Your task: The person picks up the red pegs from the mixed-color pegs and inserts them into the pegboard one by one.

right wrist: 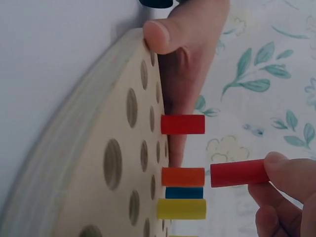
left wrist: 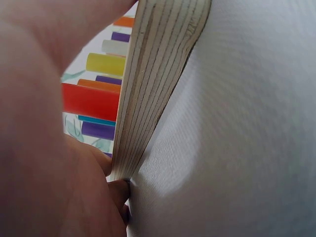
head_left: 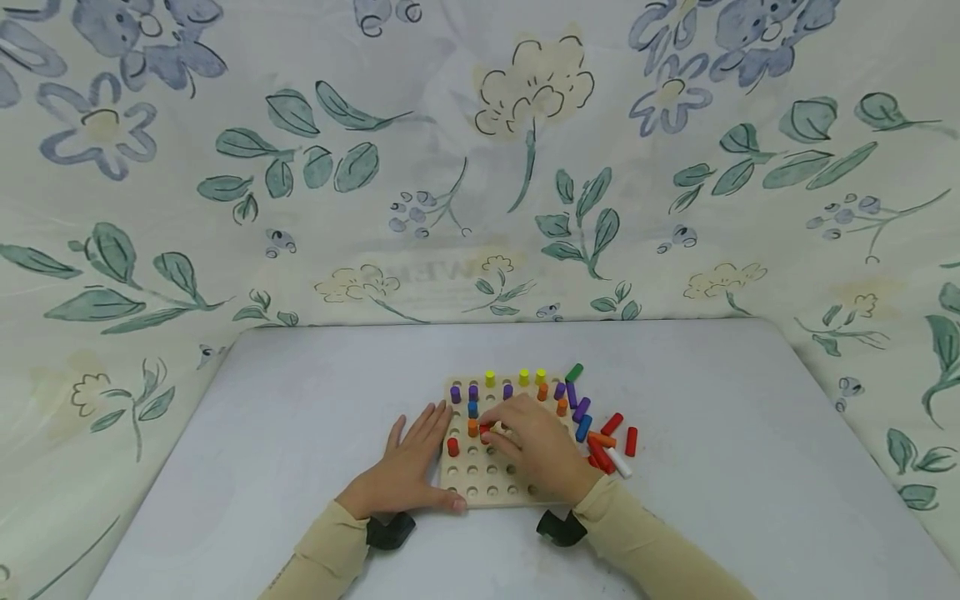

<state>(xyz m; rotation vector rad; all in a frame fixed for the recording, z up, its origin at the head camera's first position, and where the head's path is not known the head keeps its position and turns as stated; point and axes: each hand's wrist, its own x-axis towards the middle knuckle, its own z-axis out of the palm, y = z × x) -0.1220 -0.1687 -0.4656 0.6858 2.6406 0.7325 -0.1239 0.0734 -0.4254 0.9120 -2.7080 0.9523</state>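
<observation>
My right hand (head_left: 543, 446) pinches a red peg (right wrist: 238, 173) between thumb and fingers, above a wooden pegboard (head_left: 502, 481). In the right wrist view, a gap separates the peg's free end from the top of a standing orange peg (right wrist: 182, 176). Fingers extended, my left hand (head_left: 405, 475) lies along the board's left side, its thumb at the near left corner. Another red peg (head_left: 453, 447) stands in the left column, with a blue peg (head_left: 472, 409) and a purple peg (head_left: 455, 395) farther back. Yellow pegs (head_left: 490, 379) stand in the far row.
Loose pegs lie right of the board: a green peg (head_left: 574, 372), a blue peg (head_left: 583, 428), a white peg (head_left: 618, 462), several red ones (head_left: 632, 442) and others. Beneath everything is a white tabletop (head_left: 315, 400). A floral sheet (head_left: 420, 150) hangs behind it.
</observation>
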